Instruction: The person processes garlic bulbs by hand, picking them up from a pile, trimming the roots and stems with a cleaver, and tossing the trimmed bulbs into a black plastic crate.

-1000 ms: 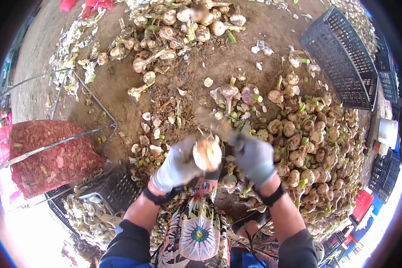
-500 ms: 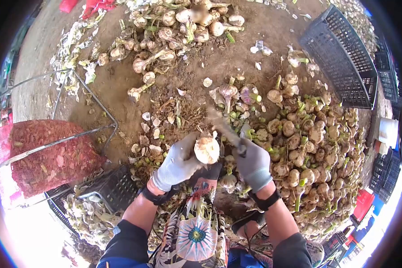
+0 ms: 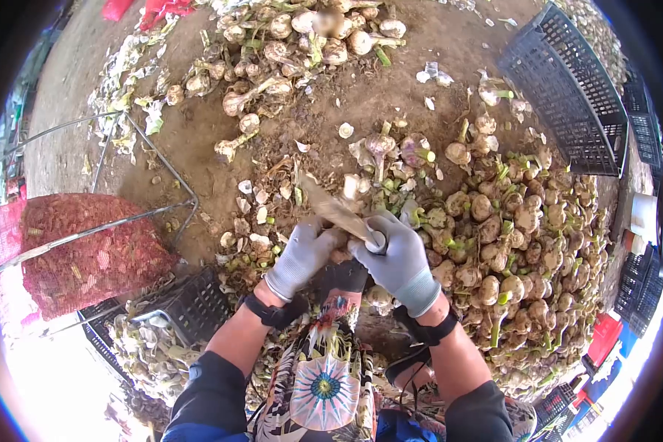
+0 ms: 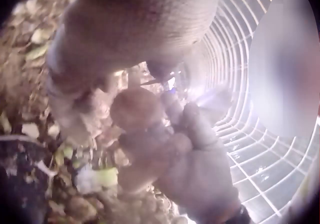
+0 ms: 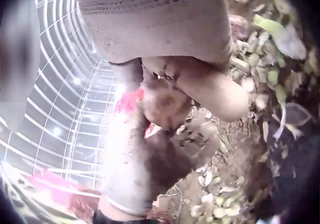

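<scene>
In the head view my gloved left hand [image 3: 300, 256] is low in the middle. It grips a garlic bulb, mostly hidden there by the hands and knife; the pale round bulb [image 5: 167, 104] shows between both hands in the right wrist view. My gloved right hand [image 3: 399, 265] holds a knife by its handle. The broad, dirt-coloured blade [image 3: 335, 214] points up and left, passing over the left fingertips in this view. Beyond the blade, a blurred whitish piece [image 3: 355, 184] appears above the soil. The right glove [image 4: 195, 169] also shows close to the bulb in the left wrist view.
A large heap of trimmed garlic [image 3: 523, 250] lies to the right, with uncut garlic [image 3: 280, 51] farther ahead. A black crate [image 3: 567, 88] stands at upper right. At left are a red mesh sack [image 3: 88, 250], a metal frame [image 3: 158, 151] and another black crate [image 3: 199, 309].
The knife has swung left from beside the right hand to over the left hand. My right hand has come in closer, and the bulb, plainly visible before, is now mostly covered.
</scene>
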### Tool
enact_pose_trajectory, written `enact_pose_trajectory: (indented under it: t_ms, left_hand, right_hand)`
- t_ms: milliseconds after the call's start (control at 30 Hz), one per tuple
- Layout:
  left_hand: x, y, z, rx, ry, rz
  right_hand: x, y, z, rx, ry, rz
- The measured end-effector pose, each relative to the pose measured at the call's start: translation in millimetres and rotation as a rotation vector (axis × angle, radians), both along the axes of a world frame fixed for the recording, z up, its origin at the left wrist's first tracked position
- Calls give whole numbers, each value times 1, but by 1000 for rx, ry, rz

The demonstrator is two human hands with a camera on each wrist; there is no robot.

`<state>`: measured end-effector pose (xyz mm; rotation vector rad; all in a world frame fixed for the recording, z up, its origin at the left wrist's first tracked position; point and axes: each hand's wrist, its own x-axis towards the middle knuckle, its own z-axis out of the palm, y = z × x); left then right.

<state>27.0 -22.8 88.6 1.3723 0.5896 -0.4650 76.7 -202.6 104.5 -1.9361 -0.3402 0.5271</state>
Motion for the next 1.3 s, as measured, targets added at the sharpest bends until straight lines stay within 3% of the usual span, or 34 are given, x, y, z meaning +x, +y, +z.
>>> enact_pose_trajectory:
  t_ms: [33, 67, 133, 200, 233, 267, 300, 333, 367, 400, 467, 500, 600, 667, 700, 733, 800, 833, 867, 900, 933, 1000, 1067, 1100, 1133, 1200, 1267, 1300]
  left_hand:
    - [-1, 0, -1, 265, -103, -155]
    - [0, 0, 2, 260, -101, -159]
    - [18, 4, 14, 543, -461, -370]
    - [44, -29, 41, 467, -966, -486]
    - [52, -44, 53, 362, -914, -476]
    - [57, -58, 59, 253, -860, -467]
    - [72, -63, 43, 371, -794, -464]
    - [89, -64, 22, 556, -770, -340]
    - [108, -60, 0, 788, -575, -396]
    - [122, -54, -32, 965, -580, -398]
    - [147, -45, -68, 1035, -220, -581]
    - [144, -37, -98, 1062, -291, -548]
    - [128, -36, -85, 891, -283, -491]
    - [92, -39, -73, 745, -618, -379]
    - [77, -40, -61, 603, -659, -403]
    - [64, -44, -44, 570, -643, -414]
    - [45, -54, -35, 467, -567, -203]
    - [38, -53, -32, 471, -564, -202]
    - [33, -50, -29, 96, -384, -82]
    - [29, -47, -26, -277, -201, 39]
    - [29, -44, -18, -275, -207, 37]
    - [28, -36, 1, -277, -135, 57]
    - [24, -29, -2, -295, -126, 55]
    - [24, -25, -4, -171, -187, -15]
    - [23, -22, -10, -48, -248, -84]
    - [-2, -19, -46, -206, -177, 103]
    - [12, -15, -11, -18, -363, -132]
    - [11, -15, -5, -109, -350, -84]
  right_hand:
    - [-1, -1, 4, -184, 58, 14]
    - [-1, -3, 7, -372, 111, 28]
    - [-7, -27, -31, -543, 302, -13]
    - [-51, -58, -86, 28, 475, -335]
    - [-82, -52, -111, 260, 416, -571]
    - [-78, -50, -99, 272, 519, -640]
    - [-73, -46, -85, 286, 620, -716]
    - [-37, -46, -44, 77, 878, -613]
    - [-32, -46, -41, 154, 811, -692]
    - [-27, -46, -39, 228, 741, -760]
    - [-13, -56, -39, 147, 706, -740]
    - [-7, -59, -40, 192, 660, -773]
    - [13, -61, -30, 195, 659, -786]
    - [22, -61, -41, 409, 640, -789]
    - [26, -57, -41, 439, 659, -755]
    - [29, -52, -39, 439, 663, -755]
    - [32, -39, -29, 466, 683, -644]
    - [33, -35, -16, 433, 769, -615]
    - [28, -29, -20, 436, 772, -611]
    - [21, -23, -27, 444, 618, -568]
    - [16, -19, -30, 450, 460, -527]
    - [14, -20, -12, 403, 591, -546]
    - [11, -25, -7, 141, 346, -371]
    - [8, -28, -9, -17, 39, -287]
    - [9, -31, -4, -21, 36, -289]
    - [13, -36, 14, -546, -358, 198]
    - [10, -33, 20, -636, -347, 241]
    - [10, -32, 21, -640, -345, 245]
